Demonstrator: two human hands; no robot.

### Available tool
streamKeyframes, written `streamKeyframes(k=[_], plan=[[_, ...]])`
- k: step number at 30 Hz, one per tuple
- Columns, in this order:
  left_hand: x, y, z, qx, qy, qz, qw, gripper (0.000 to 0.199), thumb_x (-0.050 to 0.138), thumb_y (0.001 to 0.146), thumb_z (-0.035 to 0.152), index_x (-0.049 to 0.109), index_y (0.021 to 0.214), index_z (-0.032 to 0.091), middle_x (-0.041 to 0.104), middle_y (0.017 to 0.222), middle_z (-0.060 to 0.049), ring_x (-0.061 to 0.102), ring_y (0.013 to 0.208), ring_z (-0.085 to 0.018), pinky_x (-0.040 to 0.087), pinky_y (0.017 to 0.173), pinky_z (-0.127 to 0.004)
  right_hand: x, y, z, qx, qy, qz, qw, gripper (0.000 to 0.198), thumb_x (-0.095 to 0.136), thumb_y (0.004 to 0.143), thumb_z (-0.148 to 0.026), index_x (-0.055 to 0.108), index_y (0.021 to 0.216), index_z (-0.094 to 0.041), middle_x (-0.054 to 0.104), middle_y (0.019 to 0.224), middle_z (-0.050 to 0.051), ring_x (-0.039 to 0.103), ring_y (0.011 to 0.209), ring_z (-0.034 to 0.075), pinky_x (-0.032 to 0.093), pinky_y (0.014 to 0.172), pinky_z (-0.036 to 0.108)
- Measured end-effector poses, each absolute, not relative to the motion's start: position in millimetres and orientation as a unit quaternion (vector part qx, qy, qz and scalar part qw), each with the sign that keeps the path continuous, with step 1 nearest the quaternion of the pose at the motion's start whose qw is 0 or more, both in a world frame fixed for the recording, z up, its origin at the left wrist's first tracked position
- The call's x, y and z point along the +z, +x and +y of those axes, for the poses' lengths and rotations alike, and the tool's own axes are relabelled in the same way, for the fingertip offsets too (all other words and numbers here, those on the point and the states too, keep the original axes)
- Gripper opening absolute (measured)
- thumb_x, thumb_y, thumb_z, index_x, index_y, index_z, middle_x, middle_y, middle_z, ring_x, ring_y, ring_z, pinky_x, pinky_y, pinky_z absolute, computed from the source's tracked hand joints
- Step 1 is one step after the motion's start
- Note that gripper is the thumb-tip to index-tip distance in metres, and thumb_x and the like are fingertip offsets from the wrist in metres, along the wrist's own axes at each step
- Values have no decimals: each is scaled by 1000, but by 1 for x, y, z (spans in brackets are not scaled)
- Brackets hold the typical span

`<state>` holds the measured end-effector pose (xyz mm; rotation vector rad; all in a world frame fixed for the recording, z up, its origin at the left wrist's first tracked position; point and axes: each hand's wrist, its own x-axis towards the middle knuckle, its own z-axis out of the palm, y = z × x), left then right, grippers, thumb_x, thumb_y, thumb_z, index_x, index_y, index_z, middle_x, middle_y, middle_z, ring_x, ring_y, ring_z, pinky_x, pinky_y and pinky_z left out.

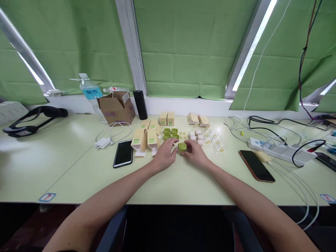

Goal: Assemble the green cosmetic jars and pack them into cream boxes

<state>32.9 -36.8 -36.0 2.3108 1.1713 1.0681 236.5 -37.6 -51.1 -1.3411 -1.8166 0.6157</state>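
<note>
A small rounded green container (182, 146) with a little yellow-green knob on top stands on the table between my hands. My right hand (196, 154) closes its thumb and fingers on the container's right side. On the other side, my left hand (165, 154) is curved with thumb and fingers apart, its tips close to the container; I cannot tell whether they touch it. Just behind are green cups (167, 136), tiny yellow pieces (183, 135), pale pink rounded blocks (193, 138) and clear plastic cups (219, 147). Open cream boxes (140, 140) stand left of my left hand.
More cream boxes (167, 119) stand at the back. A phone (123, 154) and white charger (103, 142) lie left; another phone (256, 166) and a power strip (280, 150) with cables lie right. A cardboard box (117, 108), water bottle (90, 91) and black cylinder (140, 105) line the back.
</note>
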Motion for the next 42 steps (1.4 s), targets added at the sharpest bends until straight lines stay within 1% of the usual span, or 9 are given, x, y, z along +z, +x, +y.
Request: streamKeyframes(k=[9, 13, 15, 18, 21, 25, 28, 36, 42], plan=[[-35, 33, -37, 368, 817, 416, 156, 25, 51, 97, 20, 57, 122, 22, 67, 118, -9, 66, 104, -26, 57, 90, -45, -45, 235, -43, 255, -529, -721, 367, 65, 83, 72, -25, 55, 130, -23, 69, 119, 10, 67, 105, 27, 56, 92, 45], [-35, 33, -38, 372, 818, 413, 150, 24, 51, 98, 20, 57, 121, 22, 67, 119, -9, 67, 102, -25, 57, 90, -45, -33, 247, -39, 180, -504, -731, 422, 45, 66, 89, -39, 57, 130, -24, 68, 123, 11, 65, 110, 28, 53, 96, 47], [-35, 34, -39, 374, 819, 410, 145, 24, 51, 98, 20, 58, 121, 21, 67, 119, -9, 67, 103, -25, 57, 90, -45, -23, 257, -33, 117, -525, -728, 425, 37, 57, 95, -39, 60, 128, -24, 70, 121, 11, 64, 110, 30, 51, 98, 49], [-34, 35, -41, 378, 822, 404, 134, 25, 50, 97, 18, 58, 121, 21, 67, 121, -10, 66, 105, -26, 57, 92, -45, -6, 273, -17, 38, -594, -712, 372, 34, 50, 96, -34, 64, 124, -25, 72, 118, 10, 61, 113, 33, 46, 101, 53], [-33, 35, -42, 388, 822, 398, 129, 26, 50, 97, 19, 59, 122, 21, 67, 120, -10, 66, 105, -26, 58, 93, -45, 9, 284, 8, 26, -652, -699, 293, 41, 43, 99, -32, 60, 136, -29, 73, 120, 9, 59, 117, 34, 43, 101, 52], [-33, 35, -42, 398, 818, 396, 130, 26, 50, 96, 18, 60, 120, 21, 67, 119, -11, 66, 107, -27, 57, 95, -47, 23, 291, 49, 4, -729, -673, 125, 50, 48, 96, -30, 55, 145, -28, 67, 132, 17, 50, 129, 41, 34, 106, 56], [-33, 34, -41, 405, 816, 392, 128, 26, 51, 96, 17, 60, 120, 22, 67, 118, -10, 65, 108, -27, 56, 96, -47, 25, 291, 76, 23, -751, -653, 94, 48, 54, 91, -27, 61, 139, -27, 69, 127, 18, 51, 128, 41, 31, 106, 57], [-33, 34, -39, 423, 807, 395, 118, 27, 50, 96, 15, 58, 121, 22, 66, 122, -11, 63, 116, -27, 55, 100, -46, 12, 275, 110, 79, -781, -612, 94, 38, 51, 92, -33, 69, 123, -20, 72, 121, 17, 56, 128, 39, 33, 107, 56], [-29, 34, -38, 443, 793, 393, 145, 28, 50, 95, 15, 57, 122, 21, 65, 120, -11, 63, 111, -25, 54, 100, -45, 16, 271, 103, 109, -774, -601, 167, 35, 47, 93, -25, 70, 116, -12, 73, 121, 20, 62, 123, 37, 38, 106, 53]])
